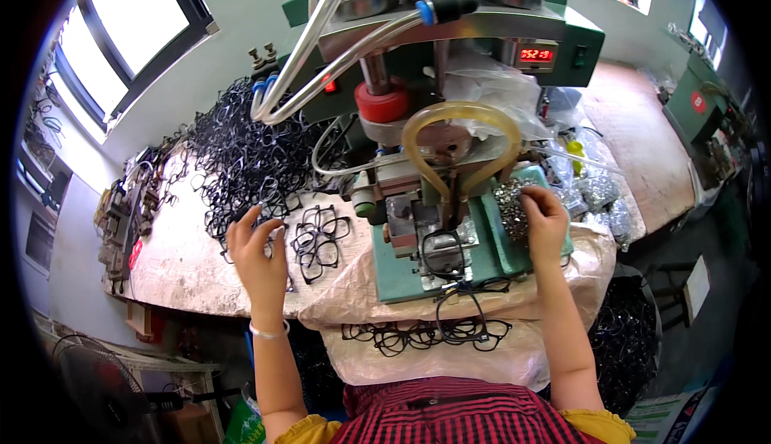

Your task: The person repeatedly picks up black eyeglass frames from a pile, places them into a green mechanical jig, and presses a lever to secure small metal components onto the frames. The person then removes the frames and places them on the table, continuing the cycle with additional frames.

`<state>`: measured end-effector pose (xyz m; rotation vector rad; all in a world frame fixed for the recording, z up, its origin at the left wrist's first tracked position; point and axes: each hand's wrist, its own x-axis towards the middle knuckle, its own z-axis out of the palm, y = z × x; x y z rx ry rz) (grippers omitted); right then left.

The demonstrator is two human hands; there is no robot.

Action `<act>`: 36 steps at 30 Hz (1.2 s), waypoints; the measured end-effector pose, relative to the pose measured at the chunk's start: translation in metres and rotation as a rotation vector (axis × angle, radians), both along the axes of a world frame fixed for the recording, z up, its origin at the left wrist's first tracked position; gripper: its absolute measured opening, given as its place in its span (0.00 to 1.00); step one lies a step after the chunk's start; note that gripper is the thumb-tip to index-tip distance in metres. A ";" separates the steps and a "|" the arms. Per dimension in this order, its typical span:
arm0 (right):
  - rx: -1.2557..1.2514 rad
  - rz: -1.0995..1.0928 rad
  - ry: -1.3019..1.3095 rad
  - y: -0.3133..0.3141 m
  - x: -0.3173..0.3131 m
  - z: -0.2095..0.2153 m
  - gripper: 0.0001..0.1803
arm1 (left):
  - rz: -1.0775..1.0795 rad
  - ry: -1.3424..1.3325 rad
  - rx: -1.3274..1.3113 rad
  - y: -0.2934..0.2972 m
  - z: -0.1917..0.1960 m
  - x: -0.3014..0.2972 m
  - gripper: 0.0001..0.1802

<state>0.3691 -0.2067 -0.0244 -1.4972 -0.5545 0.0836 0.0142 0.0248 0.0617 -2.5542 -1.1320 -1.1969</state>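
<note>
The left hand [259,253] rests on the counter [181,263] at the near edge of a big heap of black eyeglass frames [241,151]. Its grip is closed lightly on one black frame [277,239] from a small loose cluster of frames [320,239] lying just beside it — thumb and fingers curl around the rim. A pale bangle [268,332] sits on that wrist.

The right hand [544,221] is up on the green base plate [490,255] of the press machine [434,59], fingers pinched on a small glittering pile of metal parts [511,207]; whether it actually holds a piece cannot be told, as the fingertips are buried in the pile.

Between the hands, a single black frame [443,253] lies seated in the metal fixture [418,219] under the press head, just below a loop of yellowish tubing [462,123]. More finished-looking frames [426,333] lie in a row on the plastic sheet [418,364] draped over the counter's front edge — close to the person's red-checked apron [458,420]. Clear bags of small parts [594,191] sit to the right of the machine.
</note>
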 end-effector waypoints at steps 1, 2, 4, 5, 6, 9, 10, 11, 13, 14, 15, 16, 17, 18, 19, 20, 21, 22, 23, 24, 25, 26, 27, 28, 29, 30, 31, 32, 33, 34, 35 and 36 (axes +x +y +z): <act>-0.030 -0.015 -0.073 0.004 -0.006 0.007 0.06 | 0.086 0.112 -0.034 0.012 -0.022 0.004 0.09; -0.040 -0.045 -0.161 0.007 -0.011 0.009 0.06 | 0.174 0.227 -0.068 0.026 -0.049 0.007 0.11; -0.140 -0.053 -0.094 -0.005 -0.015 0.012 0.06 | 0.182 0.331 -0.196 0.067 -0.109 0.003 0.08; -0.250 -0.107 -0.161 -0.016 -0.020 0.017 0.06 | 0.167 0.244 -0.195 0.072 -0.125 -0.002 0.07; -0.238 -0.144 -0.251 -0.025 -0.017 0.013 0.06 | 0.145 0.157 -0.191 0.075 -0.133 -0.002 0.06; -0.267 -0.231 -0.332 -0.079 -0.013 -0.012 0.06 | -0.030 0.041 -0.264 0.053 -0.108 -0.011 0.11; -0.262 -0.251 -0.268 -0.094 -0.013 -0.011 0.06 | -0.098 -0.008 -0.397 0.055 -0.104 -0.017 0.12; -0.252 -0.273 -0.196 -0.103 -0.015 -0.006 0.06 | -0.085 -0.162 -0.849 0.049 -0.087 -0.014 0.12; -0.265 -0.218 -0.164 -0.104 -0.028 0.014 0.06 | -0.319 -0.456 -1.119 0.029 -0.063 -0.004 0.09; -0.268 -0.193 -0.146 -0.100 -0.038 0.023 0.06 | -0.374 -0.512 -1.130 0.023 -0.058 0.000 0.09; -0.249 -0.120 -0.203 -0.090 -0.043 0.029 0.08 | -0.402 -0.618 -1.101 0.016 -0.051 0.009 0.09; -0.206 -0.029 -0.299 -0.077 -0.049 0.042 0.08 | -0.431 -0.720 -1.071 0.007 -0.043 0.021 0.09; -0.160 0.060 -0.399 -0.061 -0.054 0.059 0.08 | -0.445 -0.731 -1.070 -0.002 -0.034 0.034 0.10; -0.128 0.114 -0.387 -0.043 -0.059 0.073 0.09 | -0.462 -0.741 -1.066 -0.008 -0.031 0.044 0.10; -0.096 0.169 -0.377 -0.026 -0.063 0.085 0.09 | -0.465 -0.665 -1.037 -0.004 -0.037 0.048 0.09; -0.018 0.214 -0.301 -0.005 -0.065 0.085 0.11 | -0.460 -0.593 -1.001 0.001 -0.049 0.051 0.08; 0.058 0.262 -0.223 0.014 -0.067 0.080 0.12 | -0.444 -0.614 -0.944 0.000 -0.061 0.056 0.09; 0.095 0.283 -0.167 0.023 -0.074 0.079 0.14 | -0.440 -0.648 -0.937 -0.004 -0.070 0.056 0.10; 0.131 0.297 -0.108 0.026 -0.081 0.075 0.15 | -0.451 -0.720 -0.915 -0.014 -0.077 0.058 0.10; 0.168 0.313 -0.048 0.030 -0.086 0.074 0.17 | -0.460 -0.792 -0.891 -0.020 -0.081 0.060 0.11; 0.184 0.291 -0.058 0.032 -0.091 0.071 0.20 | -0.455 -0.758 -0.864 -0.024 -0.083 0.053 0.11; 0.169 0.298 -0.019 0.029 -0.092 0.069 0.21 | -0.471 -0.760 -0.860 -0.026 -0.081 0.058 0.09; 0.154 0.306 0.020 0.025 -0.092 0.066 0.21 | -0.472 -0.739 -0.818 -0.031 -0.077 0.059 0.09; 0.162 0.318 0.037 0.027 -0.089 0.070 0.22 | -0.487 -0.728 -0.748 -0.032 -0.065 0.064 0.09; 0.167 0.314 0.045 0.027 -0.091 0.067 0.25 | -0.508 -0.786 -0.704 -0.037 -0.052 0.072 0.08; 0.188 0.331 0.053 0.030 -0.092 0.066 0.25 | -0.468 -0.723 -0.619 -0.045 -0.031 0.073 0.06; 0.208 0.337 0.061 0.032 -0.092 0.065 0.26 | -0.548 -0.738 -0.482 -0.056 -0.013 0.081 0.05; 0.225 0.347 0.074 0.033 -0.092 0.066 0.26 | -0.617 -0.749 -0.347 -0.066 0.004 0.083 0.04; 0.236 0.386 0.146 0.033 -0.094 0.072 0.28 | -0.695 -0.628 -0.226 -0.075 0.021 0.078 0.05; 0.250 0.393 0.153 0.034 -0.098 0.078 0.28 | -0.789 -0.553 -0.052 -0.083 0.036 0.076 0.13; 0.263 0.400 0.160 0.035 -0.102 0.085 0.28 | -0.835 -0.485 -0.001 -0.096 0.047 0.074 0.16; 0.271 0.408 0.167 0.033 -0.106 0.090 0.29 | -0.878 -0.418 0.046 -0.108 0.055 0.068 0.19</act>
